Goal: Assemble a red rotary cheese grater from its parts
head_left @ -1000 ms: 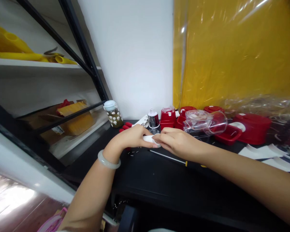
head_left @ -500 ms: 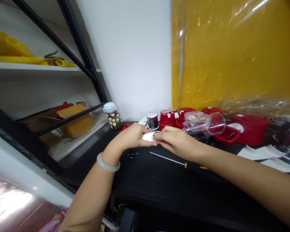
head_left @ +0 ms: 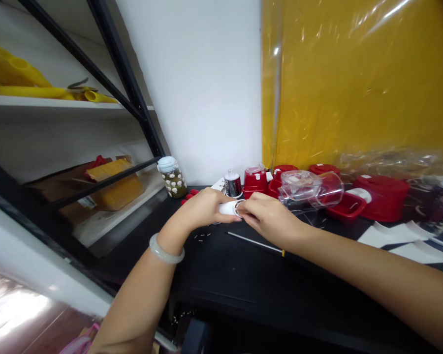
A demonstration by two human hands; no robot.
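Observation:
My left hand is closed around a white cylindrical part, its round open end facing right. At that open end my right hand has its fingertips pinched together, touching or just inside the rim. Whatever those fingertips hold is hidden. On the black table below both hands lies a screwdriver with a long thin shaft, its handle end partly behind my right forearm. Several small screw-like pieces are scattered below my left hand.
Behind my hands stand a metal grater drum, red plastic housings and clear plastic parts. A patterned jar with a light blue lid is at the back left. White curved pieces lie right, and a black-framed shelf rises left.
The white cylindrical part has turned slightly, showing its rim more. My right hand has shifted a little, and its forearm is lower, covering more of the screwdriver's handle end.

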